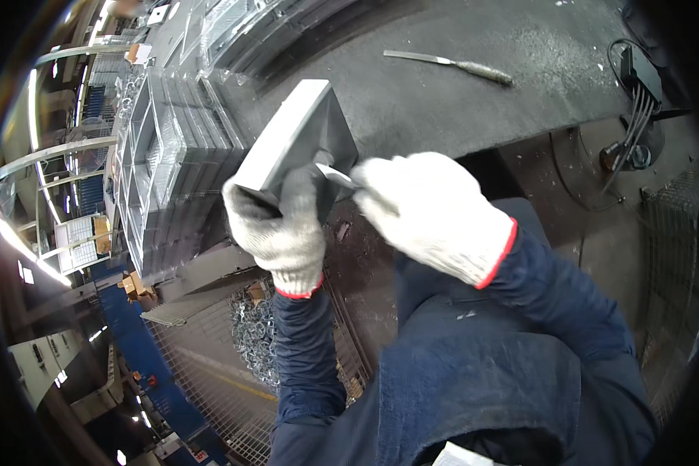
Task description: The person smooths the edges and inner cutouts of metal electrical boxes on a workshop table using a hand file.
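My left hand (pixel 279 221), in a white knit glove with a red cuff, is closed around a grey metal box-shaped part (pixel 287 132). It holds the part tilted above the bench's near edge, the thumb lying against its inner side. My right hand (pixel 427 210), gloved the same way, is closed on a small tool with a thin pale blade (pixel 335 175). The blade points left to the part's inner side, beside my left thumb; its handle is hidden in the glove. A flat file (pixel 450 66) with a worn handle lies farther back on the dark bench (pixel 419 109).
Stacked grey metal frames (pixel 186 147) stand on the left, with more at the back. Below the left forearm is a wire-mesh basket (pixel 202 380) near a heap of small metal pieces (pixel 256 334). A black box with cables (pixel 641 78) sits at the right.
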Available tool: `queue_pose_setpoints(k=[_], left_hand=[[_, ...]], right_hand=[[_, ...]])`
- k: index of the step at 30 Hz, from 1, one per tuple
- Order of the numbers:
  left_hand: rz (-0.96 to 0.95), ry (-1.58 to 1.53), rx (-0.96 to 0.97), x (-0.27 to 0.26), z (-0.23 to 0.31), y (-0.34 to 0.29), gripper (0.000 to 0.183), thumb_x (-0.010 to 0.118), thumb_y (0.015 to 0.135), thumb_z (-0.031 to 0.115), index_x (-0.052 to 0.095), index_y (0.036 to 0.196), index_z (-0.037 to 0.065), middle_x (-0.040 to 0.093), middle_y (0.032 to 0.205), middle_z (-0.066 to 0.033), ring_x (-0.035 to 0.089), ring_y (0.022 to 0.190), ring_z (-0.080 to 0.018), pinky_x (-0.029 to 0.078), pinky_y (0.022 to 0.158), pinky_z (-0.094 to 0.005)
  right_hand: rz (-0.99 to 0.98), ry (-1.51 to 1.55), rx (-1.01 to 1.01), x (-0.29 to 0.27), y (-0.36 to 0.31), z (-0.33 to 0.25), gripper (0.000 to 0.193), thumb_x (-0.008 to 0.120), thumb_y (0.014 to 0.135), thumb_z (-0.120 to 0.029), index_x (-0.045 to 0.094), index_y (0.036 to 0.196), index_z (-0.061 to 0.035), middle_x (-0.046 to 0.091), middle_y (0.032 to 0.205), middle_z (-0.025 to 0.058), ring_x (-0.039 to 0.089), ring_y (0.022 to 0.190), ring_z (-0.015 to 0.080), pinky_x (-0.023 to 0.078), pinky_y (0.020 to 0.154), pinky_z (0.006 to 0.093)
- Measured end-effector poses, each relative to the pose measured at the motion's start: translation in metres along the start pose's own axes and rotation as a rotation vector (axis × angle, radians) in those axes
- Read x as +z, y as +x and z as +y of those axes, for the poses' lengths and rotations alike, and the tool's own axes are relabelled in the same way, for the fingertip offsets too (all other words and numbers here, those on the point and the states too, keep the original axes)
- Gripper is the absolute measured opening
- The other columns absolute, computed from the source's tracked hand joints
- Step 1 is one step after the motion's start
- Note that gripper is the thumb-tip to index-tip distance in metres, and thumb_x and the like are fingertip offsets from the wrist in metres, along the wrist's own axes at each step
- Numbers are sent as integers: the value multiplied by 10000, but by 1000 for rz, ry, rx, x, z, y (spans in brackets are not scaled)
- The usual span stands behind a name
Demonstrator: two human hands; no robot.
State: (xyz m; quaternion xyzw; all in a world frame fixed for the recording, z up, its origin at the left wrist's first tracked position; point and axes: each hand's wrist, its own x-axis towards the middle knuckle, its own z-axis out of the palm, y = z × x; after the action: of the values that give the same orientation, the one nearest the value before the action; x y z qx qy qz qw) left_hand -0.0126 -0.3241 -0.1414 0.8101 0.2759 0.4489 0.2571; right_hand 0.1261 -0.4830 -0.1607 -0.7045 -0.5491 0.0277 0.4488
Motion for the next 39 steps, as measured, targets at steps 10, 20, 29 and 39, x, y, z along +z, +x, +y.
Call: queue_pose_setpoints(k=[10, 20, 29, 39], left_hand=[[67, -373, -173, 23, -15, -10, 659, 975, 839, 127, 630, 1389, 14, 699, 1288, -135, 708, 1145, -241, 581, 1062, -403], [-480, 230, -202, 4, 33, 57, 452, 862, 951, 221, 713, 1296, -31, 784, 1053, -167, 740, 888, -209, 604, 848, -367], [-242, 116, -109, -3, 26, 13, 519, 930, 912, 182, 696, 1306, -61, 784, 1097, -156, 742, 977, -207, 597, 910, -361], [-131, 18, 6, 19, 17, 11, 531, 896, 943, 80, 639, 1372, -98, 773, 1207, -202, 776, 1043, -252, 666, 901, -381]], right_hand=[[169, -90, -83, 13, 40, 51, 129, 743, 1001, -237, 743, 1066, -126, 732, 814, 115, 756, 769, 335, 600, 710, 453], [71, 150, 52, 36, 17, 39, 197, 747, 1011, -230, 748, 1083, -47, 742, 839, 168, 753, 783, 378, 598, 719, 475], [61, 174, 62, 16, 10, 22, 258, 683, 1045, -215, 773, 1132, 10, 773, 915, 186, 774, 841, 379, 619, 783, 460], [161, -27, -80, 6, 23, 32, 166, 726, 1027, -188, 747, 1101, -41, 752, 859, 158, 755, 780, 370, 612, 742, 440]])
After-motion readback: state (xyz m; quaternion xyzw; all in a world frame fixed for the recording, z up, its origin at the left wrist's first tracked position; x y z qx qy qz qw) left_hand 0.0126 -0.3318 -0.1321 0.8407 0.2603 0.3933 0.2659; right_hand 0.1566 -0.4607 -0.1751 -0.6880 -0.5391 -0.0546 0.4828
